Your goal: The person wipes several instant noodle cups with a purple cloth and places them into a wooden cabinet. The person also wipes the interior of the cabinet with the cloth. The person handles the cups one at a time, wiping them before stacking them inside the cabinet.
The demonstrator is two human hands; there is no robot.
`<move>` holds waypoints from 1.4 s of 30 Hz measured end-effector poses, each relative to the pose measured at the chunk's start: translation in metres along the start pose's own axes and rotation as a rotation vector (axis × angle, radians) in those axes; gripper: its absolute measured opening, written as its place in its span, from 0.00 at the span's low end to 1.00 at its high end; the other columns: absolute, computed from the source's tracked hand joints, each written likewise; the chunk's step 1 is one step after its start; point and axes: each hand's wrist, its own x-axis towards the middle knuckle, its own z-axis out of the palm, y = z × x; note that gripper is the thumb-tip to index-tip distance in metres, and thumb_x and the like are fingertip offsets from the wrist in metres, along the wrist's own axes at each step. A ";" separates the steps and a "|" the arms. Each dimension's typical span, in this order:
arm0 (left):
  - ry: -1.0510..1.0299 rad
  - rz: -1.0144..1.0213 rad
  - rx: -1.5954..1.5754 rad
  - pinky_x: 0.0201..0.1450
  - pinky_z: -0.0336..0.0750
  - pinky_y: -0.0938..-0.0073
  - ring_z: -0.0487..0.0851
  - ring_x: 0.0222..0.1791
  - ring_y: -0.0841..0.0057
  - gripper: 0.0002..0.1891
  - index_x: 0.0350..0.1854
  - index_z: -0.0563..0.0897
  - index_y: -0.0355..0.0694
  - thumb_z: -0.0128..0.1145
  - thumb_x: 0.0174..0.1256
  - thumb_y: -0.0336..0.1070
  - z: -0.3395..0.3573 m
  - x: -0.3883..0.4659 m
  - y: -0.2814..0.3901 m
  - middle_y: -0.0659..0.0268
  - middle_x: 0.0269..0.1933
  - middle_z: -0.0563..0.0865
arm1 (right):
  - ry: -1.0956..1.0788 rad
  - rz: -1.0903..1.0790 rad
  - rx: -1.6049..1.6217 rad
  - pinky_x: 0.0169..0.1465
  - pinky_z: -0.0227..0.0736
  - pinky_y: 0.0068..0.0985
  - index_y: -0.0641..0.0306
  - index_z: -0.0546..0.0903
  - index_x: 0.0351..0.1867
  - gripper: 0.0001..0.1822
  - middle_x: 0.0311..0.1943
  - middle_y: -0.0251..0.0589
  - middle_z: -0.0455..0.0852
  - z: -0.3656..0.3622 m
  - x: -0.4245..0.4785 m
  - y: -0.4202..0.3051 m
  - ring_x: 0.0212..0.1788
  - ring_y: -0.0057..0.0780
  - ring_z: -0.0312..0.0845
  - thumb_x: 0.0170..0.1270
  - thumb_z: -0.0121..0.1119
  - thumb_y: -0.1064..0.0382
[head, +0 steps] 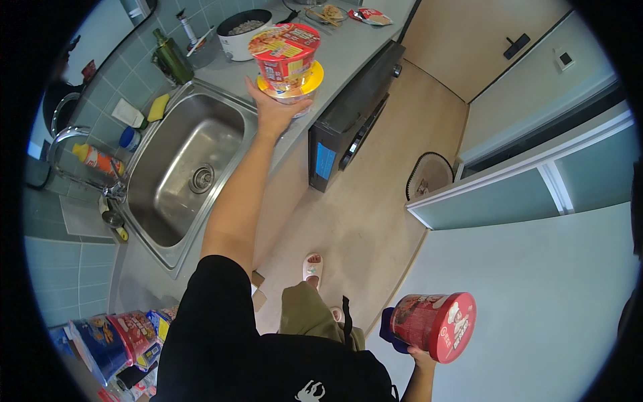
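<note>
My left hand [276,110] is at the counter's front edge beyond the sink, closed around the lower of two stacked instant-noodle cups. The lower cup has a yellow rim [316,75]; the upper one, a red instant-noodle cup [286,50], rests on top of it. Out to the right, my right hand [422,358] holds a large red tub with a round lid [434,326], tipped on its side. A dark purple object [389,329] sits against the tub's base; what it is, I cannot tell. Most of my right fingers are hidden behind the tub.
Left of my arm lies a steel sink [181,166] with a faucet [75,133]. Bottles and a yellow sponge [158,107] line the wall. A white pot [241,37] stands behind the cups. Snack packages [105,346] crowd the lower left. A black appliance [341,120] stands below the counter.
</note>
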 end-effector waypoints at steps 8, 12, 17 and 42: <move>0.031 0.140 -0.017 0.72 0.72 0.62 0.77 0.67 0.60 0.67 0.74 0.51 0.32 0.91 0.36 0.44 -0.013 -0.017 0.015 0.45 0.67 0.73 | 0.061 0.003 0.074 0.73 0.70 0.45 0.60 0.62 0.79 0.66 0.75 0.40 0.68 0.000 -0.018 0.014 0.74 0.42 0.67 0.40 0.91 0.41; 0.005 0.177 -0.091 0.71 0.72 0.63 0.75 0.68 0.63 0.65 0.71 0.52 0.34 0.91 0.36 0.45 -0.030 -0.067 0.067 0.48 0.66 0.72 | 0.011 -0.054 0.011 0.71 0.72 0.46 0.63 0.63 0.78 0.65 0.74 0.43 0.70 -0.017 -0.013 0.009 0.73 0.43 0.69 0.40 0.90 0.39; -0.031 0.104 -0.122 0.71 0.73 0.61 0.78 0.66 0.65 0.65 0.71 0.50 0.37 0.91 0.37 0.43 -0.077 -0.217 0.118 0.51 0.66 0.73 | -0.083 -0.100 -0.002 0.71 0.72 0.46 0.63 0.63 0.77 0.65 0.74 0.43 0.70 -0.049 0.002 0.025 0.73 0.43 0.69 0.41 0.90 0.39; 0.603 -0.329 0.581 0.81 0.60 0.55 0.65 0.75 0.58 0.69 0.77 0.42 0.29 0.87 0.43 0.40 -0.357 -0.580 -0.070 0.43 0.76 0.60 | -0.326 0.180 -0.348 0.70 0.73 0.46 0.64 0.64 0.77 0.64 0.73 0.44 0.71 -0.032 -0.134 0.133 0.72 0.44 0.70 0.42 0.89 0.40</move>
